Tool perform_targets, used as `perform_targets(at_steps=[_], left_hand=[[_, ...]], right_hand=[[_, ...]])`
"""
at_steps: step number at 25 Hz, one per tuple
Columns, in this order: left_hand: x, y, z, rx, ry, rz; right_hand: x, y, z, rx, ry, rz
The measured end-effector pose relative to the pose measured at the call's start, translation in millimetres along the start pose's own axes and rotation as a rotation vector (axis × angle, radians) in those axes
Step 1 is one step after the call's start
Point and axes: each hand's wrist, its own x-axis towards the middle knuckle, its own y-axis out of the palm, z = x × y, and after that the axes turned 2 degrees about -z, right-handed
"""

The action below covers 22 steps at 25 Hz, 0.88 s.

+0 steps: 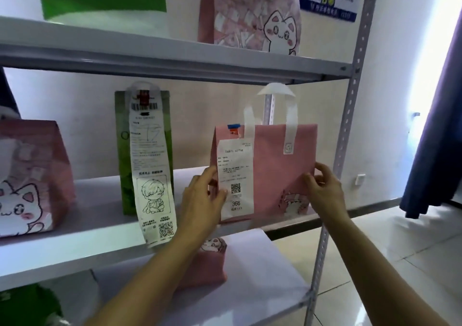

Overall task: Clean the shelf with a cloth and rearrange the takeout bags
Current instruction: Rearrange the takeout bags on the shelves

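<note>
Matt pink paper bag [275, 170], white metal shelf [105, 240]

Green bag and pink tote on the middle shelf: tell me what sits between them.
Head view: only the left hand, gripping the pink tote; otherwise bare shelf beside the green bag.

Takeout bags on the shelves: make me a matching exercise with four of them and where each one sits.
Things:
1. green bag with the long receipt
2. pink handled bag
3. pink cat bag with the folded top
4. small pink bag

Places:
A. top shelf
B. lower shelf, behind the left forearm
C. middle shelf, between both hands
D. middle shelf, standing free, left of the hands

Pairs: 1-D, 2-C, 3-A, 4-B
</note>
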Motion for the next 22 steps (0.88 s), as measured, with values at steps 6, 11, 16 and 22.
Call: perform_targets(at_steps=[6,11,16,22], left_hand=[[-7.7,25.0,28.5,-0.171,-0.132,-0.01],[-1.2,46.6,31.8,-0.225,-0.218,0.137],[15.5,57.9,37.8,-0.168,-0.26,0.102],[25.7,70.5,44.6,-0.2,-0.297,0.14]], right_hand=[[-6.8,15.3,-49.5,0.012,0.041,-0.1],[8.8,24.6,-61.5,-0.018,0.065,-0.021],[27.8,30.6,-63.8,-0.064,0.083,0.012],[44.6,37.5,-70.4,-0.07,0.089,0.033]])
